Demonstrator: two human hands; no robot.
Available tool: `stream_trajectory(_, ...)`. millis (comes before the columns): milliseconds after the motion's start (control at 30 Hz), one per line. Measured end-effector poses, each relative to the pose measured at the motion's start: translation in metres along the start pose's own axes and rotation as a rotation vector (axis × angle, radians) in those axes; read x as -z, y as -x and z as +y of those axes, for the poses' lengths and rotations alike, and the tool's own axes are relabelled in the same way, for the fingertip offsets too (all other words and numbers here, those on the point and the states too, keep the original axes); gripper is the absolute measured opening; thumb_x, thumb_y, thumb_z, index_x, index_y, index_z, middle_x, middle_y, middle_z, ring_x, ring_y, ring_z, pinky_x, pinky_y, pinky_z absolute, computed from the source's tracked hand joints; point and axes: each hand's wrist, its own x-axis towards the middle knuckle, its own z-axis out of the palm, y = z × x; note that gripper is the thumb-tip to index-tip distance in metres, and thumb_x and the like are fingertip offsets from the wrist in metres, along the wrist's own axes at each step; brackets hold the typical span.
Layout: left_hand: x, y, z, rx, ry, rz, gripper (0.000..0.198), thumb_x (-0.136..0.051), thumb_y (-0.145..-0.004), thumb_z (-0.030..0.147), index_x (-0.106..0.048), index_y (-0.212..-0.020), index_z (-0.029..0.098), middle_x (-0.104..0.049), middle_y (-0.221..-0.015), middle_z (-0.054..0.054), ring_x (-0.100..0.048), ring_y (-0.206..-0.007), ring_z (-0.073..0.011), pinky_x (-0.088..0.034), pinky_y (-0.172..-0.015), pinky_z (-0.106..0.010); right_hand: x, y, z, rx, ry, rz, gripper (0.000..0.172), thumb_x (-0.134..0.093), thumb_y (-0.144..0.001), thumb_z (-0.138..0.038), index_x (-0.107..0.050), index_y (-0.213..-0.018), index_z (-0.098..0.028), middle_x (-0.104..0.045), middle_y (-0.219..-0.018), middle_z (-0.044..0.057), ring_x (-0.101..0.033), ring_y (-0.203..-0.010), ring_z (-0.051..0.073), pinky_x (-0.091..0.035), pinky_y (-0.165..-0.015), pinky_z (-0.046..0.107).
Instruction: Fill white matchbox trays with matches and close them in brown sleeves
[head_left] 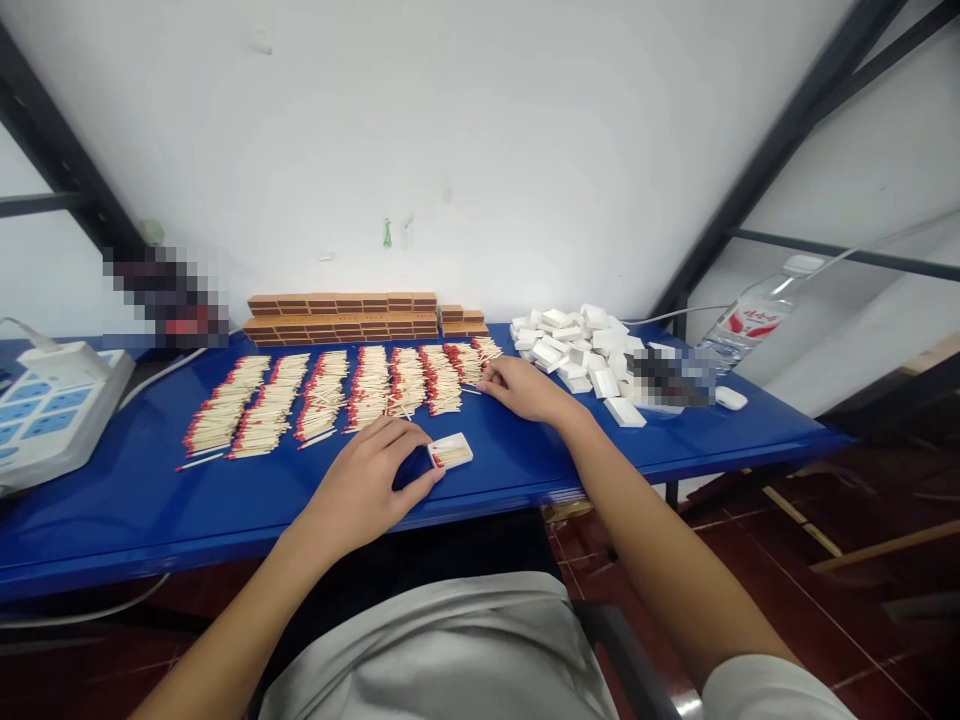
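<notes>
My left hand rests on the blue table, its thumb and fingers around the left end of a small white tray that holds a few red-tipped matches. My right hand is at the right end of the match rows, fingertips pinched together beside the last small pile; what they hold, if anything, is too small to make out. Several slanted rows of red-headed matches lie across the table. Behind them stand stacked brown matchboxes.
A heap of white trays lies at the right, near a tilted plastic bottle and a white case. At the far left is a power strip with a plug. A blue table edge runs near my lap.
</notes>
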Motion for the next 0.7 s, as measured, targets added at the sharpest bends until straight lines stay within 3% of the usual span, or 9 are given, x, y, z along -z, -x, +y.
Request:
stream_trajectory(433, 0.001, -0.001, 0.001, 0.005, 0.002, 0.002, 0.017, -0.067, -0.104, 0.037, -0.069, -0.113, 0.023, -0.074, -0.116, -0.009, -0.069, -0.111, -0.0283, -0.056, -0.104, -0.048, -0.004, 0.001, -0.005, 0.028, -0.020, -0.054, 0.018, -0.065, -0.102, -0.027, -0.065, -0.086, -0.018, -0.069, -0.088, 0.003, -0.058, -0.076, 0.016, -0.038, -0.071, 0.028)
stream_trajectory(600, 0.001, 0.000, 0.001, 0.011, 0.003, 0.002, 0.018, -0.068, -0.103, 0.036, -0.070, -0.113, 0.021, -0.074, -0.117, -0.009, -0.069, -0.112, -0.0290, -0.055, -0.104, -0.049, 0.007, 0.017, -0.002, -0.005, -0.104, -0.068, 0.020, -0.062, -0.103, -0.032, -0.066, -0.088, -0.019, -0.066, -0.083, 0.001, -0.056, -0.074, 0.017, -0.040, -0.070, 0.028)
stream_trajectory(700, 0.001, -0.001, 0.001, 0.014, 0.006, 0.002, 0.018, -0.068, -0.103, 0.036, -0.070, -0.114, 0.022, -0.074, -0.116, -0.009, -0.068, -0.111, -0.0285, -0.055, -0.103, -0.049, 0.009, 0.034, -0.015, 0.030, -0.212, -0.049, 0.022, -0.063, -0.103, -0.039, -0.067, -0.091, -0.020, -0.065, -0.083, 0.001, -0.057, -0.075, 0.017, -0.042, -0.071, 0.029)
